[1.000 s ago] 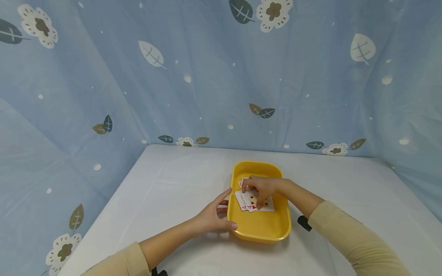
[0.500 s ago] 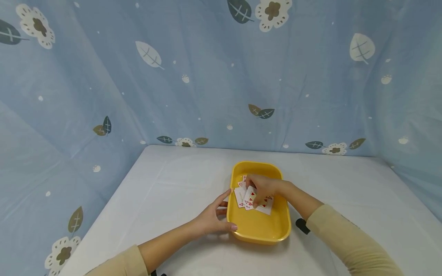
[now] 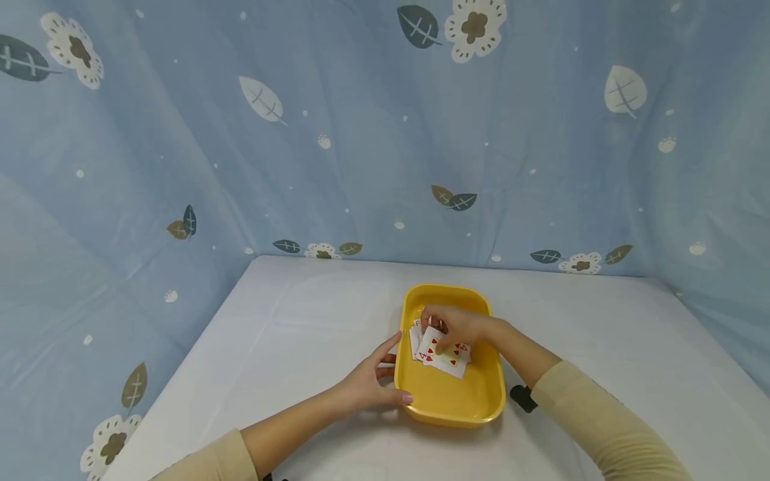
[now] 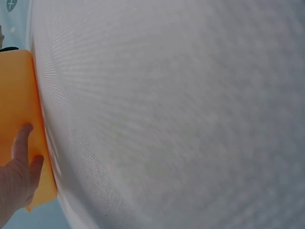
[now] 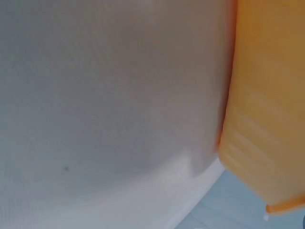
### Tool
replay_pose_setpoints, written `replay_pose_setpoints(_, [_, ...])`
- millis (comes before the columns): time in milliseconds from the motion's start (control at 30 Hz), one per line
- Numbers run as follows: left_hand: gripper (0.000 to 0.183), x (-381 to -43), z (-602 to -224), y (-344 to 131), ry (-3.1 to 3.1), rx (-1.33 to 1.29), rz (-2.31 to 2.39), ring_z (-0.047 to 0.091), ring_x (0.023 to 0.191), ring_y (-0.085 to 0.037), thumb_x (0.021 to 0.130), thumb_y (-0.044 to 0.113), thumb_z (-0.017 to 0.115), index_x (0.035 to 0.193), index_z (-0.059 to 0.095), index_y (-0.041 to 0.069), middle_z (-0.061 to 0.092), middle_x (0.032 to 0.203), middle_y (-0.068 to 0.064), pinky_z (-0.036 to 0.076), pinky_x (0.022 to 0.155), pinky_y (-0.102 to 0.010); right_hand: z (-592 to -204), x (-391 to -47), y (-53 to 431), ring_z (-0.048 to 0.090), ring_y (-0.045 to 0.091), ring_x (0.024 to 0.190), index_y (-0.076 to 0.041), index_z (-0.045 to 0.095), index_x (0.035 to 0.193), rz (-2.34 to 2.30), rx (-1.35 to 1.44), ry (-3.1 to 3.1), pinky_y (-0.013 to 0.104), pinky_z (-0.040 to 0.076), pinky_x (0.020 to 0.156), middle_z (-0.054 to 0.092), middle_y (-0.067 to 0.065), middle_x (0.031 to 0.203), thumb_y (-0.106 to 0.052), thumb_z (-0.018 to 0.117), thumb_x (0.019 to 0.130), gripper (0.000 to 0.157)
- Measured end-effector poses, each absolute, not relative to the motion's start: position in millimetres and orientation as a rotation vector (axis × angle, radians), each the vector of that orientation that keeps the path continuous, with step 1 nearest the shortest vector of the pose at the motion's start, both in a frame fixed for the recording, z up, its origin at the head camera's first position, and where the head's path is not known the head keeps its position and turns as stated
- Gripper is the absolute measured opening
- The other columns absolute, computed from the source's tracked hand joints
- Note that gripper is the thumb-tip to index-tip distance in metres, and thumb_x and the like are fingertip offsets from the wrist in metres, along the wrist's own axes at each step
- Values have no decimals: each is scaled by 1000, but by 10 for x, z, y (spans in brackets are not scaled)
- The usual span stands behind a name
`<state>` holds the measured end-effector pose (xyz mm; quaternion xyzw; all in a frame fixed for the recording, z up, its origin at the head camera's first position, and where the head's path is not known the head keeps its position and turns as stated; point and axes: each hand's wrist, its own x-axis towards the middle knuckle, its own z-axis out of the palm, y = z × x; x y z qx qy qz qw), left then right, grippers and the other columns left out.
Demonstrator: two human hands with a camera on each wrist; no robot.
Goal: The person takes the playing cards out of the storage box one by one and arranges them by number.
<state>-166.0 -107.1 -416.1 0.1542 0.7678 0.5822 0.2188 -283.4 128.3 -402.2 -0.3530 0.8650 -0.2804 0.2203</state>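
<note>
In the head view, a yellow tray (image 3: 448,404) stands on the table with a small bunch of playing cards in its middle. The top playing card (image 3: 448,364) carries red hearts and overlaps other white-edged cards (image 3: 415,342). My right hand (image 3: 458,327) reaches in over the right rim and pinches the top card, thumb on its face and fingers curled at its upper edge. At the tray's left side, my left hand (image 3: 369,384) rests with spread fingers along the outer wall, thumb near the front corner. The left wrist view shows left fingers (image 4: 21,148) against that wall.
A white cloth (image 3: 313,321) covers the table. Behind and to the left hangs a blue curtain (image 3: 361,133) with leaves and flowers. A black wrist device (image 3: 523,398) shows under the right forearm. The right wrist view shows the tray's outer wall (image 5: 267,105).
The top heart card has turned and shifted toward the tray's front, and the cards sit closer together. My right fingers have shifted slightly over them. The left hand stays at the tray's side.
</note>
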Motion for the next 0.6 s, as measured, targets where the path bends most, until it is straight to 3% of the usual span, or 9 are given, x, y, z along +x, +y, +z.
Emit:
replay_pose_setpoints(300, [99,-1656,-4150,-1065,2134,404,1596,48,118,-31,71,25,78,146,14,24,39,129,-17,45,93,-41,-3932,-2842,1333,47,10,69,-12,52,111,-813,-1061,2382,17,42,61,52,-2,80,-13,66,82,31])
replay_pose_setpoints(600, [99,-1652,-4136,-1060,2134,408,1595,48,118,-31,71,24,78,146,14,23,39,130,-17,44,94,-41,-3856,-2789,1386,48,11,70,-14,53,110,-879,-1034,2435,19,44,63,49,-1,82,-17,67,82,32])
